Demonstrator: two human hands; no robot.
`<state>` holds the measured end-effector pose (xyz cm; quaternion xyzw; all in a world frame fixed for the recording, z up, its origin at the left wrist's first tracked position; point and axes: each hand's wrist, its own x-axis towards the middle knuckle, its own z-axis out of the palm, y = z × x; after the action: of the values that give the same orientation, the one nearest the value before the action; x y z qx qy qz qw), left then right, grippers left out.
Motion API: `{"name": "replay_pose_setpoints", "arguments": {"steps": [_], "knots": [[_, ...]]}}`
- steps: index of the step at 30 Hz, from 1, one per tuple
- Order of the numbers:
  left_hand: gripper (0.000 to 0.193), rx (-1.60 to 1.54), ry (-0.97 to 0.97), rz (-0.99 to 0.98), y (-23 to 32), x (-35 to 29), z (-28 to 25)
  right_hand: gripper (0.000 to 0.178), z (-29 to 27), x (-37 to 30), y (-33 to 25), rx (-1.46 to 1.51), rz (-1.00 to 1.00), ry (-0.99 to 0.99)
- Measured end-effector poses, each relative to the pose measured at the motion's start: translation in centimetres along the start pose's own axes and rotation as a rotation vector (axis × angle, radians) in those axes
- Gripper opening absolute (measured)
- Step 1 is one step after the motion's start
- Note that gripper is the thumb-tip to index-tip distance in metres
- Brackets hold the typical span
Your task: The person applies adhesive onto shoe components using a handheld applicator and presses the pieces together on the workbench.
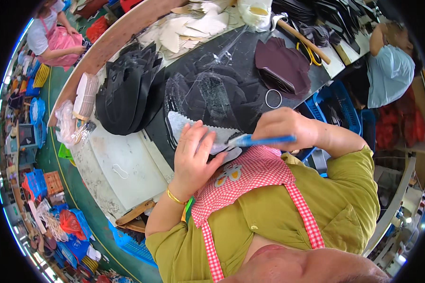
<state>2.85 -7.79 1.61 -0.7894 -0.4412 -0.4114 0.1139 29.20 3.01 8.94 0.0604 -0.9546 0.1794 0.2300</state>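
My left hand (193,153) lies flat on a grey zigzag-edged fabric piece (184,123) at the near edge of the worktable (127,160). Fingers are spread and press the piece down. My right hand (283,128) is closed around a blue brush handle (262,140), whose tip points left at the fabric piece beside my left fingers. Black cut shoe pieces under a clear plastic sheet (212,92) lie just beyond the fabric.
A stack of black shoe uppers (127,92) sits at the left. Dark maroon pieces (283,63), a metal ring (273,98), yellow scissors (309,53), a wooden stick (304,40) and a white tub (255,12) lie farther back. Two other people work at the top corners. Blue crates (337,106) stand beside the table.
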Motion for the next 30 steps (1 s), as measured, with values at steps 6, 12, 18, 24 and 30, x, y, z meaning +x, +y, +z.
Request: {"name": "replay_pose_setpoints", "arguments": {"steps": [6, 12, 18, 24, 30], "knots": [[0.048, 0.026, -0.010, 0.044, 0.4, 0.2, 0.0, 0.012, -2.8, -3.5, 1.2, 0.408, 0.843, 0.828], [0.045, 0.047, -0.019, 0.055, 0.9, 0.4, -0.6, 0.018, -2.9, 1.2, -1.3, 0.494, 0.642, 0.418], [0.042, 0.048, -0.009, 0.043, 1.1, 0.3, -1.4, 0.024, -5.1, 8.1, 9.5, 0.438, 0.794, 0.265], [0.036, -0.159, 0.099, 0.090, 1.6, -0.1, -2.0, 0.021, -6.9, 6.4, 11.5, 0.369, 0.797, 0.531], [0.040, -0.126, 0.954, -0.407, -3.0, 3.1, -8.7, 0.024, -13.9, 0.8, 14.0, 0.196, 0.760, 0.912]]}}
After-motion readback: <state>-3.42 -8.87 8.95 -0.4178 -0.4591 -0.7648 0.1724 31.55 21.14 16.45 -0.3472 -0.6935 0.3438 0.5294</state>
